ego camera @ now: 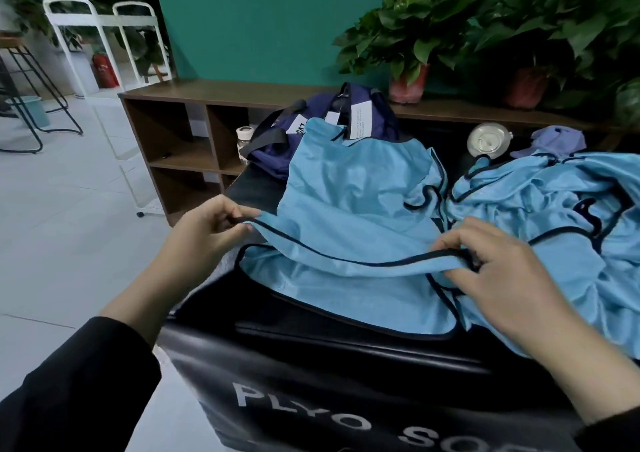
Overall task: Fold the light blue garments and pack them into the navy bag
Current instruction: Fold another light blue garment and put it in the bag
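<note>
Head view: a light blue vest (349, 188) is seen spread over a black box (346, 358), its upper end lying against the navy bag (277, 140) behind it. The vest is made of a thin, slightly shiny mesh fabric, and its edges and armholes are bound with dark navy piping. Its near hem is raised off the box and stretched between both hands, so that a taut navy-edged line is formed above the slack layer underneath. The left end of that edge is pinched by the left hand (204, 233), thumb and fingers curled tightly round the piping. The right end is gripped by the right hand (498, 271), the fingers bent over the gathered fabric and trim. A heap (554, 209) of further light blue garments with the same navy binding is seen crumpled to the right, touching the vest and partly covered by the right hand. The bag is set at the far edge of the box, its black strap (266, 140) hanging at the left and white labels (360, 119) showing on it. White letters are printed on the front of the box. Behind, a brown shelf (173, 133) carries potted plants (412, 36), and a round white lid (488, 140) and a purple cloth (557, 140) lie beyond the heap.
</note>
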